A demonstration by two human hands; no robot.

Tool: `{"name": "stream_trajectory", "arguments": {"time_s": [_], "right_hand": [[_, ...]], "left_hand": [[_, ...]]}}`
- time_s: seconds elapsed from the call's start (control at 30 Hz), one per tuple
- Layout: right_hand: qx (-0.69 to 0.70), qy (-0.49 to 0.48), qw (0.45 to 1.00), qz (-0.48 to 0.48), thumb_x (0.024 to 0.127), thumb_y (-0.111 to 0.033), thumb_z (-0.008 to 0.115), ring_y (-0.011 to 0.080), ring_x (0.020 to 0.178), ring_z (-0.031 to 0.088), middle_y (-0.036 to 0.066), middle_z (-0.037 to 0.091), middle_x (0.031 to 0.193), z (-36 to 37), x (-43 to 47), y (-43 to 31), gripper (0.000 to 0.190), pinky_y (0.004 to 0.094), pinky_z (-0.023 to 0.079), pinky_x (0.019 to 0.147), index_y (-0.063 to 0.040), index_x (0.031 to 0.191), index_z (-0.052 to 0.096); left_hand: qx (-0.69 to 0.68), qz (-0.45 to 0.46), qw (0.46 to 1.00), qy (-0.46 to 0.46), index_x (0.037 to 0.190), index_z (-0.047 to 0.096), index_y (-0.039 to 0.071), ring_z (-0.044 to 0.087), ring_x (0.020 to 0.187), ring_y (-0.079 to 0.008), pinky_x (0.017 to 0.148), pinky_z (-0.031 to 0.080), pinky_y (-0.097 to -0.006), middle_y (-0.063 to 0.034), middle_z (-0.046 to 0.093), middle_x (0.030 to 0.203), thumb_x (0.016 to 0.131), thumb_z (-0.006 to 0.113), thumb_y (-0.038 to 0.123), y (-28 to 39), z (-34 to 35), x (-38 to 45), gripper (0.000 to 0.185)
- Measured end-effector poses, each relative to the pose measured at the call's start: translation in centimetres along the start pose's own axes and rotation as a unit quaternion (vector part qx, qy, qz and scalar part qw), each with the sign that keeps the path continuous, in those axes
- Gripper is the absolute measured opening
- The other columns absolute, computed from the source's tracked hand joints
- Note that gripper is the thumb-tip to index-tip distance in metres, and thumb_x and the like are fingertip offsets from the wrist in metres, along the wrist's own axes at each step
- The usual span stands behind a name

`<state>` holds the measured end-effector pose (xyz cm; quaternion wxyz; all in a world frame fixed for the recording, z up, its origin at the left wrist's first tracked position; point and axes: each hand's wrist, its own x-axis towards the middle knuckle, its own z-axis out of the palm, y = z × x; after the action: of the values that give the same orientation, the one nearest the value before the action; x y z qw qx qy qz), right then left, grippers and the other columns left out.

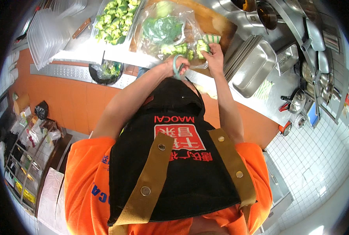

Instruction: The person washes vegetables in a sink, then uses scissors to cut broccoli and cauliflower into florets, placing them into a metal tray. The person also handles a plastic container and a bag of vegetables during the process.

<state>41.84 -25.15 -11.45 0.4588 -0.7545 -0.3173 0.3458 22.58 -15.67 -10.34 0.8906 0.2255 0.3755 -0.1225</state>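
My left hand point(181, 65), with a pale teal band around it, is curled around a small dark object point(180, 68), mostly hidden by the fingers. To its right, my right hand point(215, 57) pinches a broccoli floret point(202, 48) between thumb and fingers. Cut broccoli pieces point(174, 49) lie by the near edge of a clear plastic bag point(189, 17), which holds a large green broccoli head point(162, 28). The bag rests on a wooden cutting board point(225, 25). A green-and-white striped item point(212, 38) is just beyond my right hand.
Left of the board stand a clear tub of broccoli florets point(114, 23), a wooden-handled knife point(81, 28) and stacked clear containers point(46, 38). A black bin point(95, 75) with broccoli scraps is below the counter edge. To the right are steel trays point(255, 69) and pans point(298, 101).
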Motion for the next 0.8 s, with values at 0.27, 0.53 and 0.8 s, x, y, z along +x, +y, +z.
{"name": "stream_trajectory", "arguments": {"time_s": [0.27, 0.53, 0.8], "right_hand": [[0.366, -0.112, 0.914, 0.139, 0.085, 0.009, 0.057, 0.0177, 0.107, 0.058, 0.008, 0.060, 0.117, -1.5, -0.5, -10.5, 0.043, 0.0314, 0.048, 0.085, -0.005, 0.126, 0.051], [0.284, -0.191, 0.935, -0.090, 0.080, 0.017, 0.057, 0.0193, 0.122, 0.053, 0.013, 0.056, 0.133, 7.9, 0.8, -19.2, 0.038, 0.0326, 0.045, 0.101, -0.005, 0.111, 0.053], [0.225, -0.260, 0.934, -0.098, 0.077, 0.021, 0.059, 0.0203, 0.124, 0.052, 0.013, 0.056, 0.133, 17.0, 2.2, -20.3, 0.039, 0.0314, 0.046, 0.101, -0.004, 0.107, 0.055]], "left_hand": [[0.203, 0.095, 0.971, 0.079, 0.113, 0.058, -0.006, 0.061, 0.055, -0.0146, 0.050, 0.050, -0.0259, -0.0108, 0.068, 0.077, 0.082, 0.060, 0.018, 3.8, 2.0, -13.9, 0.039], [0.359, 0.184, 0.868, 0.288, 0.109, 0.058, -0.005, 0.060, 0.056, -0.0136, 0.053, 0.049, -0.0291, -0.0076, 0.061, 0.068, 0.080, 0.060, 0.015, 4.4, 1.0, -19.3, 0.036], [0.170, 0.206, 0.921, 0.284, 0.089, 0.060, -0.008, 0.061, 0.049, -0.0149, 0.041, 0.049, -0.0272, -0.0105, 0.063, 0.064, 0.085, 0.057, 0.014, 5.0, -3.5, -23.3, 0.022]]}}
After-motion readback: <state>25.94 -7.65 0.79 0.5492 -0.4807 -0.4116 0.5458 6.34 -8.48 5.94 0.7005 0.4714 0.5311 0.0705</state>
